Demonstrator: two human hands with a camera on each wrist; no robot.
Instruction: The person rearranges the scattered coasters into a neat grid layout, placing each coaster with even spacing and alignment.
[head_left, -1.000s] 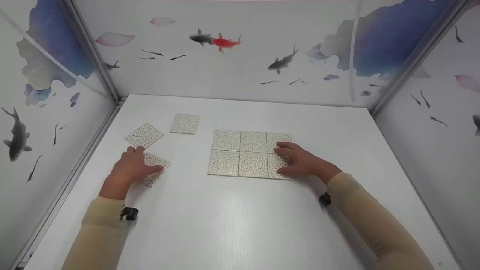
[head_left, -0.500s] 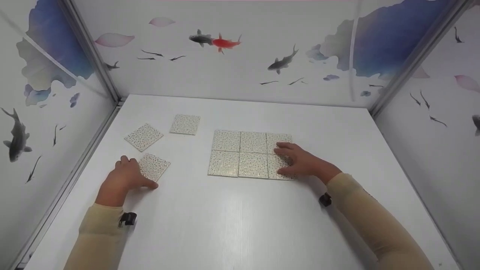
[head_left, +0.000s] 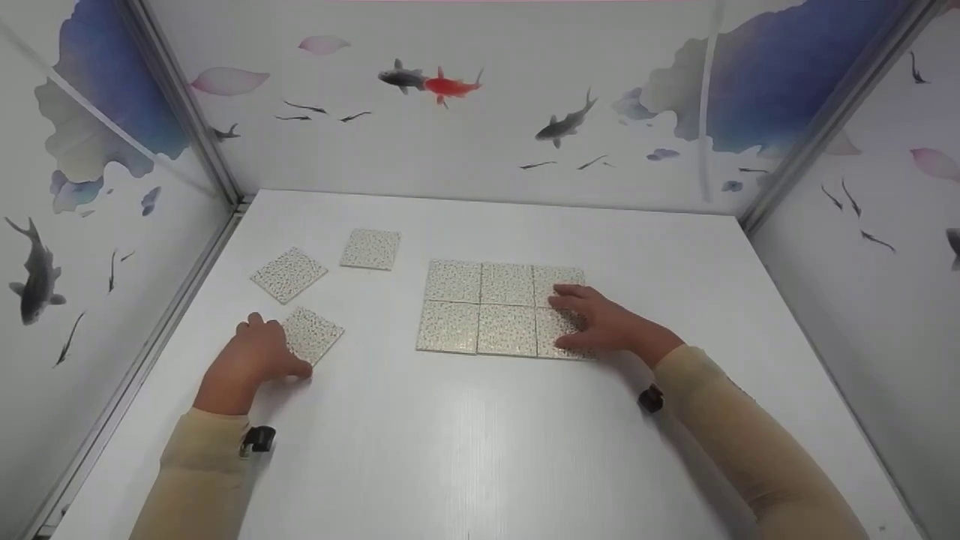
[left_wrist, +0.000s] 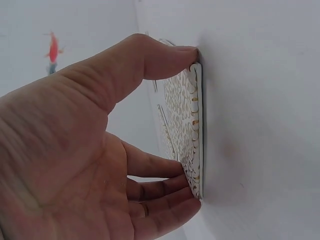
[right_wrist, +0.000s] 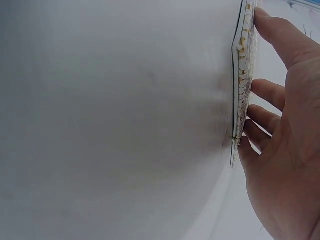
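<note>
On the left of the table, my left hand (head_left: pixel 251 356) holds a speckled square tile (head_left: pixel 313 336) by opposite edges. In the left wrist view the thumb (left_wrist: pixel 172 57) is at one edge of that tile (left_wrist: pixel 185 107) and the fingers (left_wrist: pixel 167 207) are at the other; the tile lies at the table surface. My right hand (head_left: pixel 600 319) rests with spread fingers on the right end of a two-row block of similar tiles (head_left: pixel 506 330). It covers part of the two end tiles. The right wrist view shows its fingertips touching the top of the block (right_wrist: pixel 242 80).
Two loose tiles lie behind my left hand, a turned tile (head_left: pixel 289 275) and a straighter tile (head_left: pixel 370 249). White panels with painted fish (head_left: pixel 450 86) enclose the white table (head_left: pixel 465 442) at the back and sides.
My left hand has drawn back toward me; its thumb has gone from the tile's top to its near edge. The right hand and the block have stayed still.
</note>
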